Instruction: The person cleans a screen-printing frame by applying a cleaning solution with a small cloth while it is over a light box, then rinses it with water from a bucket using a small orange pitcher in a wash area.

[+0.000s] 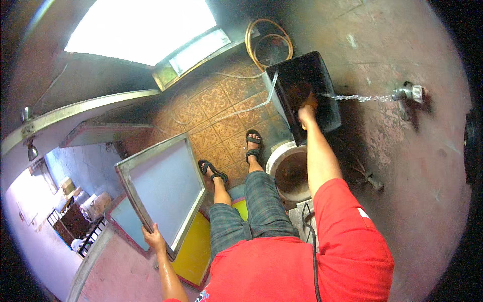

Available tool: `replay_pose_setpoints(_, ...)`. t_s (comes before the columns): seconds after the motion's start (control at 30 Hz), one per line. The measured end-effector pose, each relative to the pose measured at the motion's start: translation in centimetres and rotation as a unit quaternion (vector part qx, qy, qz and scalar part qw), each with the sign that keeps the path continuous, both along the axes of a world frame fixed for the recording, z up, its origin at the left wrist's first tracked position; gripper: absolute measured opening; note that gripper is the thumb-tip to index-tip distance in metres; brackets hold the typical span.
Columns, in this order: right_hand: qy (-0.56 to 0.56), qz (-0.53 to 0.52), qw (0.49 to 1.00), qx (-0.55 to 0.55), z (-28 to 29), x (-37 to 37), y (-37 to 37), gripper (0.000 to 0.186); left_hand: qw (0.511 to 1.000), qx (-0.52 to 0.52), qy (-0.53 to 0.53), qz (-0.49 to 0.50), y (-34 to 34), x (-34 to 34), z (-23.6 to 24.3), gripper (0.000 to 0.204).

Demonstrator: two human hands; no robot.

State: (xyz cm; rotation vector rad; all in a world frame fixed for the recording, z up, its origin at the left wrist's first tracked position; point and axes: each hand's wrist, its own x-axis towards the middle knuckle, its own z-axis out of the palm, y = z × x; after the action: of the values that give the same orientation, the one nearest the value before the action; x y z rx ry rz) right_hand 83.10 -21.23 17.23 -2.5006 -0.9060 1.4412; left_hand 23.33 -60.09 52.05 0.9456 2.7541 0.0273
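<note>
My left hand (154,239) is closed around the lower edge of a framed mesh screen (166,183), a pale blue-grey sheet in a worn metal-like frame. The frame is held tilted, to the left of my legs. On the right, my right arm reaches into a black rectangular tub (329,118). Inside the tub, my right hand (306,116) is closed on something brownish and rounded, too dark to make out. A stream of water (357,97) runs from the wall tap (407,93) into the tub.
A round pale bucket (289,173) stands just nearer than the tub. Coiled orange hose (269,38) lies beyond it, and a thin pale hose (241,110) crosses the patterned tiles (209,113). Yellow-filled and blue-filled frames (188,251) lean at the lower left. A low wall (90,108) runs along the left.
</note>
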Motion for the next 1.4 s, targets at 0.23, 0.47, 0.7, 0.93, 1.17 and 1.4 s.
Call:
replay_pose_setpoints(0.23, 0.171, -0.172, 0.965, 0.104, 8.3, 2.3, -3.3, 0.033, 0.997, 0.047, -0.06, -0.012, 6.3, 0.9, -2.2, 0.043)
replay_pose_setpoints(0.47, 0.192, -0.052, 0.971, 0.134, 18.8, 3.2, -6.7, 0.025, 0.99, 0.087, -0.08, -0.075, 12.7, 0.1, -2.7, 0.037)
replay_pose_setpoints(0.7, 0.173, 0.031, 0.97, 0.17, 31.5, -2.3, -5.5, 0.025, 0.978, 0.126, -0.082, -0.148, 19.4, -1.2, -2.8, 0.045)
replay_pose_setpoints(0.93, 0.229, 0.099, 0.945, 0.213, 39.0, -13.1, -1.3, 0.022, 0.963, 0.134, -0.119, -0.202, 25.5, -0.9, 1.2, 0.059)
replay_pose_setpoints(1.17, 0.033, 0.288, 0.892, 0.348, 33.4, -19.6, 5.0, 0.034, 0.926, 0.156, -0.137, -0.315, 31.4, 1.8, 0.6, 0.048)
replay_pose_setpoints(1.4, -0.112, 0.53, 0.721, 0.432, 39.6, -28.7, 2.6, 0.029, 0.937, 0.098, -0.154, -0.297, 33.1, 1.2, -1.3, 0.044)
